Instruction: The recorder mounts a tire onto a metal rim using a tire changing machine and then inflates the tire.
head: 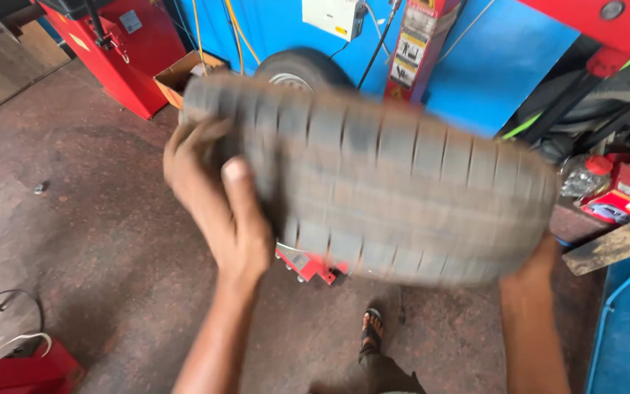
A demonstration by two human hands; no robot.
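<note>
Up in the air before the person, a worn grey tyre [373, 182] is held tread-side toward the camera, tilted so its left end sits higher than its right; it is blurred. The left hand [216, 197] grips the tyre's left end, fingers spread over the tread and sidewall, thumb lying along the tread face. The right hand [541, 259] supports the lower right end from beneath; only its wrist and the heel of the palm show, so the fingers' hold cannot be told, though the hand is pressed against the rubber.

Below the tyre lies a reddish-brown concrete floor [96, 219], and the person's sandalled foot [372, 330] stands on it near the bottom edge of the view. A small red machine part [308, 264] peeks out just under the tyre's lower edge. Behind, another wheel [297, 69] leans against a blue wall [475, 66], beside a cardboard box [180, 73] and a red machine [122, 51] at the floor's far left corner. Cables [9, 314] lie at the floor's left edge.
</note>
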